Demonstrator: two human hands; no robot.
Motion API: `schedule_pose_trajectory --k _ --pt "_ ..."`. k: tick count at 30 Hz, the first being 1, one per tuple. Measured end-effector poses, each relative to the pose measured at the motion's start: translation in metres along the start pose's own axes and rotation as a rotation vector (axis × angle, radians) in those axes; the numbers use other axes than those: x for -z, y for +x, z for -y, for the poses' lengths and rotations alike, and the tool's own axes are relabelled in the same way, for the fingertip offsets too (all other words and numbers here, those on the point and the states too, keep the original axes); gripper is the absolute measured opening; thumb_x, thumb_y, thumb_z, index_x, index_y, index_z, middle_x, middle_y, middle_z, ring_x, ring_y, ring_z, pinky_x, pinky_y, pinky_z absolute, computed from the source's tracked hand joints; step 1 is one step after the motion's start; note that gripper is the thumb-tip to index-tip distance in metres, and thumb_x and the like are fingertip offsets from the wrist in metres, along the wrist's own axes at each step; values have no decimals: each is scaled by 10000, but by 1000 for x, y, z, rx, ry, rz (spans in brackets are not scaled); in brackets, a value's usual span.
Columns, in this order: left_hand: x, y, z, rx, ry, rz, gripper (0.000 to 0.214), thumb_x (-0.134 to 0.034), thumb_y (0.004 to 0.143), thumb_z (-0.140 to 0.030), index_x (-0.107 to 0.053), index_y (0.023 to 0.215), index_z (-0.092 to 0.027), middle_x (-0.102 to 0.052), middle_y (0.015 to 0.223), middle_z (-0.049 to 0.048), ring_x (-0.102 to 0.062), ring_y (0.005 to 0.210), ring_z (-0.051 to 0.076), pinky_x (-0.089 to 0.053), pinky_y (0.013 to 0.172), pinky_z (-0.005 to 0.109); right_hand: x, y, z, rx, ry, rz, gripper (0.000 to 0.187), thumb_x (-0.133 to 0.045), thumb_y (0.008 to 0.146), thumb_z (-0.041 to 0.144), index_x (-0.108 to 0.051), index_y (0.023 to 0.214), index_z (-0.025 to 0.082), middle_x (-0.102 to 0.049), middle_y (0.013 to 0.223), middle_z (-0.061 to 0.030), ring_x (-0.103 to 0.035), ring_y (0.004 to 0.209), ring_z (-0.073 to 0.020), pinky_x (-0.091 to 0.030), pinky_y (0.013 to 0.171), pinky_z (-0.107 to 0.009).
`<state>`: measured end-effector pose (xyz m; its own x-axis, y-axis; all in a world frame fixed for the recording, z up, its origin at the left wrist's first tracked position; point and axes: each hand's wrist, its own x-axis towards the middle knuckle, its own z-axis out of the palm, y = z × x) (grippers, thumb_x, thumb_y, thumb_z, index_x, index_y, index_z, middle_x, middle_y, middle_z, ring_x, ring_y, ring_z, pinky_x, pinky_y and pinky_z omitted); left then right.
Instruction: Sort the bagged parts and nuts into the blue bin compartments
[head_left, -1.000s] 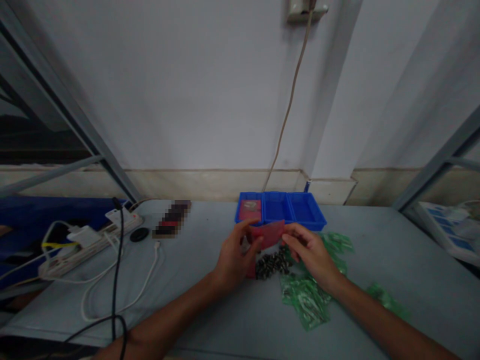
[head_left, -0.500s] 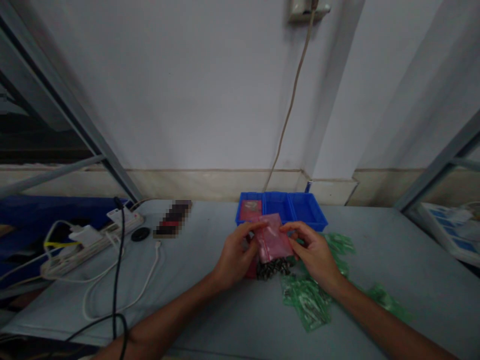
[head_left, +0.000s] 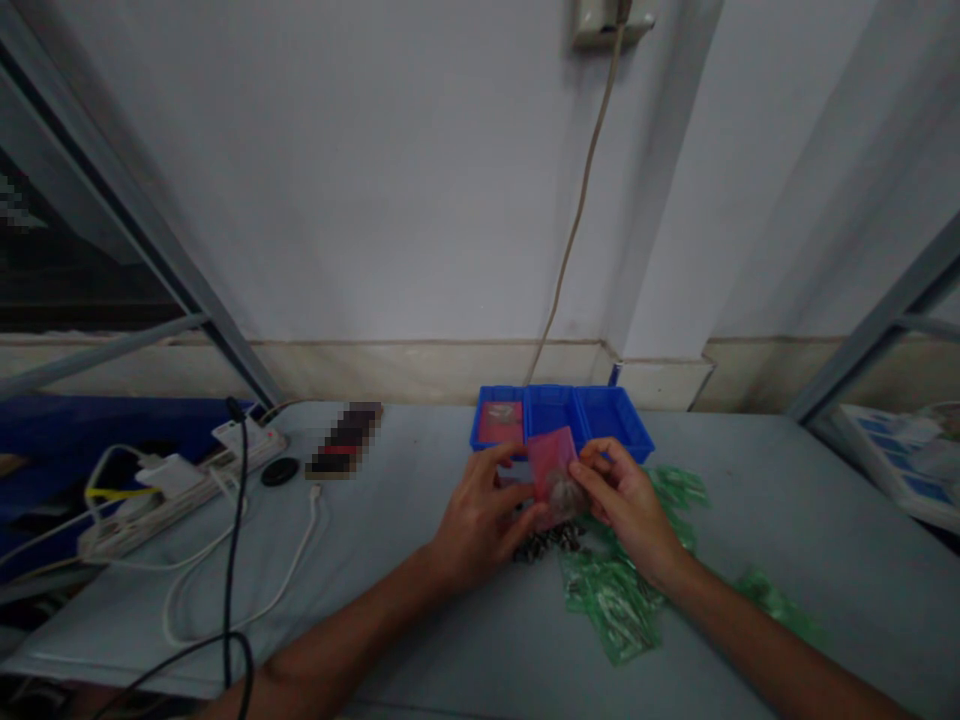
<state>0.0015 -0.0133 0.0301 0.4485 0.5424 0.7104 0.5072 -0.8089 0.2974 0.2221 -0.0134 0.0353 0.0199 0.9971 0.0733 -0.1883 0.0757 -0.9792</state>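
Observation:
Between my hands, above the table, a small pink plastic bag (head_left: 549,460) is held tilted, with greyish contents showing in its lower part. My right hand (head_left: 628,512) pinches its right edge between thumb and fingers. My left hand (head_left: 480,515) is curled at the bag's left side, thumb and a fingertip at its lower left edge. Under the bag lies a pile of small dark metal parts (head_left: 541,543), partly hidden by my left hand. Behind it stands a blue three-compartment tray (head_left: 641,440), with another pink bag (head_left: 500,422) in its left compartment.
Several green plastic bags (head_left: 619,605) with small parts lie around my right forearm. At left are a power strip (head_left: 187,490), a white cable (head_left: 304,535), a black cable (head_left: 234,540), a black disc (head_left: 280,472) and a blurred-out object (head_left: 345,440). A wall rises behind the table.
The pink bag has turned and tilted, so its greyish contents now show. My left fingers have shifted from its upper left to its lower left edge; my right hand still holds the right side.

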Motion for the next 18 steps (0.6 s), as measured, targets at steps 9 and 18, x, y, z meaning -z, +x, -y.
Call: schedule_pose_trajectory --k 9,18 --pt "9 4 -7 -167 114 23 192 -586 1021 -153 -739 1132 -189 -681 1453 96 -416 1499 342 -410 1180 551 3 -1 0 -76 0 -22 394 -825 810 581 -714 936 225 -546 660 47 -362 461 -79 -256 404 -202" --pt "-1 1 2 -96 19 -74 502 -480 1037 -62 -559 1513 -199 -739 1214 116 -602 1228 256 -525 1076 463 6 0 -4 -11 -38 30 383 -805 859 581 -722 988 229 -418 538 88 -310 453 -91 -220 421 -211"
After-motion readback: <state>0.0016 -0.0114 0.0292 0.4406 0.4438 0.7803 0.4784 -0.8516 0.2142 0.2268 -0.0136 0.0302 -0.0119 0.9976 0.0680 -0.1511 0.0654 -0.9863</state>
